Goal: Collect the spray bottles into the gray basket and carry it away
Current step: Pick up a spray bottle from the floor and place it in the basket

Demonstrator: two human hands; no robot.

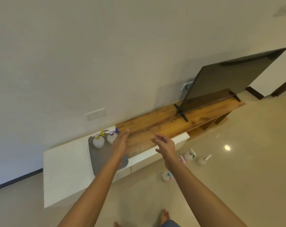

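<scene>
The gray perforated basket (99, 154) sits on the white end of a low cabinet. Two clear spray bottles stand at its far end, one with a yellow trigger (99, 140) and one with a purple trigger (112, 136). My left hand (121, 141) is stretched flat over the basket's right side, beside the purple-trigger bottle, holding nothing. My right hand (165, 147) hovers open over the cabinet's front edge. Several more bottles lie on the floor: green-trigger (189, 155), white-trigger (203, 160), pink-trigger (182, 159), and blue-and-pink-trigger (167, 175).
The cabinet has a wooden top (163, 126) carrying a tilted flat television (229, 79) on black feet. The wall is right behind the basket. Glossy tiled floor (237, 177) spreads right of the cabinet. My bare feet (164, 216) show at the bottom edge.
</scene>
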